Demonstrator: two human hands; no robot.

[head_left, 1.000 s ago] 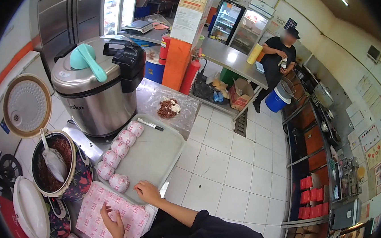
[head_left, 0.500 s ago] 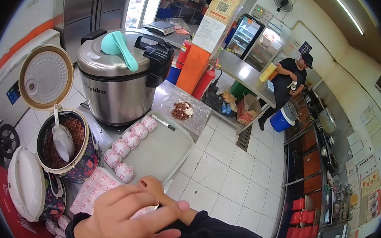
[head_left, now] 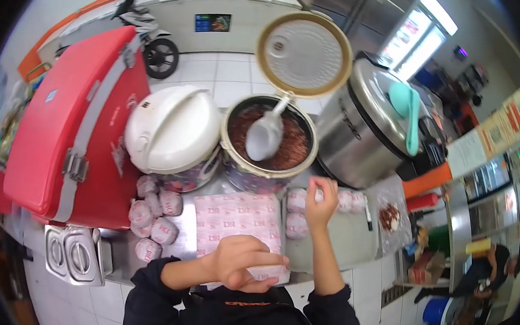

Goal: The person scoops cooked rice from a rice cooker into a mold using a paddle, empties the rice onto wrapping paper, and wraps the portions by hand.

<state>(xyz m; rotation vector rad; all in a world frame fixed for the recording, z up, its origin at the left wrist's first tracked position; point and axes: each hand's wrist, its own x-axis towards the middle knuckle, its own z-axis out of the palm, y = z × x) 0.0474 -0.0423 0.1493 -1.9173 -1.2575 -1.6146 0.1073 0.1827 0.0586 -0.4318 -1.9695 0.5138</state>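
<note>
My left hand (head_left: 246, 263) hovers over the near edge of a stack of pink printed wrapping paper (head_left: 237, 219), index finger and thumb apart, with nothing visible between them. My right hand (head_left: 323, 203) is raised above the far left part of a shallow tray (head_left: 333, 244), fingers bent and apart; it hides part of the row behind it. On the tray are paper-wrapped balls (head_left: 296, 226) and a marker (head_left: 368, 219). Behind the paper, an open pot (head_left: 231, 155) holds reddish-brown rice (head_left: 295, 144), with a white rice paddle (head_left: 265, 138) lying in it.
More wrapped balls (head_left: 164, 231) are heaped at left, beside a red insulated box (head_left: 61, 128). A white-lidded pot (head_left: 174, 131) and a large steel cooker (head_left: 363, 128) flank the open pot. Rice lies on plastic (head_left: 389, 218) at right. Another person (head_left: 489, 272) stands across the aisle.
The view has swung left, bringing the red box and whole paper stack into sight. My right hand has moved up from the tray's near side; my left hand is over the paper's edge.
</note>
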